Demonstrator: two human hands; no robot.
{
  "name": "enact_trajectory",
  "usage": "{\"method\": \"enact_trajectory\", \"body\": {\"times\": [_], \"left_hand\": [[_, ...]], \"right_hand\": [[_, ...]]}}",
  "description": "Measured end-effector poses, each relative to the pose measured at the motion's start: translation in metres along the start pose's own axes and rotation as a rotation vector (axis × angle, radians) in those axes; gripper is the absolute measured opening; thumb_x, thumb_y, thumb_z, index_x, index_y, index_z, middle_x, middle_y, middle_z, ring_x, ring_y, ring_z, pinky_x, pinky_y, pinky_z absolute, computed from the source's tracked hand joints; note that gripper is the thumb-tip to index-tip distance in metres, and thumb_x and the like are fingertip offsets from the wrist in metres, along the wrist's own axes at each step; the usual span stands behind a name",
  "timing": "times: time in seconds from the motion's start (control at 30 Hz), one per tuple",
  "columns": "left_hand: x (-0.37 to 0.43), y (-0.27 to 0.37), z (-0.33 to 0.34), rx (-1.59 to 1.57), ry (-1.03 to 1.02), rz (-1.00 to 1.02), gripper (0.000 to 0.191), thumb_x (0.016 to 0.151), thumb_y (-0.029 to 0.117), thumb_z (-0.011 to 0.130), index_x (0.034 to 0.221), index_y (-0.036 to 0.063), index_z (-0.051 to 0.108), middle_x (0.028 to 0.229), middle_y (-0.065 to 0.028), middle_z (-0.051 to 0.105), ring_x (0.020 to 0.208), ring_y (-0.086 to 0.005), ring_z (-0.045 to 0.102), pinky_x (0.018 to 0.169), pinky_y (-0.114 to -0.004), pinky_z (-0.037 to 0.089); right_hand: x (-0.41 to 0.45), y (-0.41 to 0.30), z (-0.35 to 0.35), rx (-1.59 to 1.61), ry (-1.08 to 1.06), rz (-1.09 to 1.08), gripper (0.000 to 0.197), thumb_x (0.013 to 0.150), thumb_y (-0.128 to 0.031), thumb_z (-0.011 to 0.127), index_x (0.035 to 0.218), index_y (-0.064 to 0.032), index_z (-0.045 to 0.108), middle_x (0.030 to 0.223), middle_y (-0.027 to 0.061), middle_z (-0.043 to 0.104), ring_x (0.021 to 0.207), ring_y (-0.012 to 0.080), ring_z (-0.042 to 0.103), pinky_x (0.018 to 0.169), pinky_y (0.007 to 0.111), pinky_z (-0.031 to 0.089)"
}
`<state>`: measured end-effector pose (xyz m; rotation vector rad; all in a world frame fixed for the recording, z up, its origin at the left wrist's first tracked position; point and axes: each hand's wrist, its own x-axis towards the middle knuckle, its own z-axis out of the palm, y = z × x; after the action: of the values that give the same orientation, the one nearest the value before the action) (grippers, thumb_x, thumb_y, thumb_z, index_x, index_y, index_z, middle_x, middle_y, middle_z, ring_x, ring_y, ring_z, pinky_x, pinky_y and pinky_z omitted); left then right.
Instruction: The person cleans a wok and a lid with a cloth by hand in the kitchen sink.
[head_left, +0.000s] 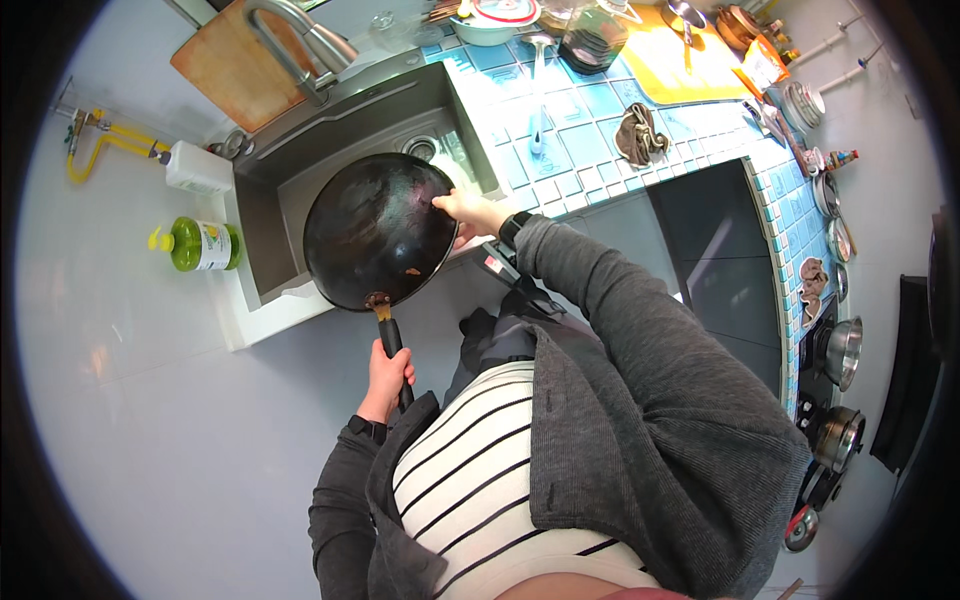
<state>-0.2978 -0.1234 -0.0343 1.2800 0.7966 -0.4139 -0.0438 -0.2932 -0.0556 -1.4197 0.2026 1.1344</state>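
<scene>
A black wok (379, 229) is tilted over the front edge of a sink (300, 180), its dark outer underside facing the camera. My left hand (388, 375) is closed around the wok's black handle, below the pan. At the wok's right rim, my right hand (466, 214) grips the edge, with the thumb on the underside and the other fingers partly hidden behind the rim. Behind the wok, the drain (420, 148) shows in the basin. A pull-down faucet (322, 56) stands at the back of the sink.
Left of the sink are a green pump bottle (202, 244) and a white plastic jug (196, 168). A wooden cutting board (232, 67) leans behind. On the tiled counter (581, 139) lie a ladle (538, 90) and a crumpled brown cloth (640, 136). Steel pots (840, 439) stand far right.
</scene>
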Motion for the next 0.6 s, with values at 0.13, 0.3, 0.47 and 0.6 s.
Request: {"method": "enact_trajectory", "body": {"times": [0.13,0.3,0.47,0.6], "left_hand": [[-0.003,-0.006,0.010,0.067,0.057,-0.019,0.021,0.078,0.001,0.048,0.089,0.0050,0.030,0.063,-0.0050,0.041,0.042,-0.0111,0.041,0.036,-0.026,0.036],[-0.008,-0.008,0.018,0.068,0.107,-0.062,0.020,0.078,0.001,0.046,0.088,0.0061,0.030,0.063,-0.0046,0.040,0.043,-0.0112,0.040,0.036,-0.026,0.036],[-0.001,-0.010,0.022,0.042,0.082,-0.101,0.023,0.089,0.026,0.048,0.089,0.0098,0.031,0.063,-0.0041,0.041,0.044,-0.0118,0.041,0.039,-0.027,0.037],[0.007,-0.012,0.019,-0.135,0.075,-0.245,0.025,0.091,0.034,0.044,0.090,0.0105,0.034,0.067,-0.0063,0.047,0.051,-0.0165,0.049,0.050,-0.032,0.046]], "right_hand": [[0.005,0.012,-0.011,0.004,-0.094,0.120,0.048,0.084,-0.023,0.050,0.125,-0.0070,0.031,0.108,0.0140,0.050,0.087,0.0264,0.055,0.060,0.041,0.049],[-0.005,0.026,-0.029,0.059,-0.069,0.102,0.056,0.082,-0.020,0.054,0.129,-0.0049,0.029,0.113,0.0168,0.047,0.087,0.0254,0.056,0.067,0.038,0.051],[-0.049,0.023,-0.154,-0.482,0.345,-0.465,0.025,0.081,-0.016,0.052,0.101,-0.0025,0.058,0.091,0.0086,0.060,0.077,0.0159,0.058,0.068,0.028,0.048],[-0.071,0.016,-0.317,-1.155,1.201,-0.793,0.034,0.071,-0.019,0.055,0.101,-0.0036,0.054,0.100,0.0144,0.054,0.088,0.0306,0.053,0.076,0.039,0.044]]}}
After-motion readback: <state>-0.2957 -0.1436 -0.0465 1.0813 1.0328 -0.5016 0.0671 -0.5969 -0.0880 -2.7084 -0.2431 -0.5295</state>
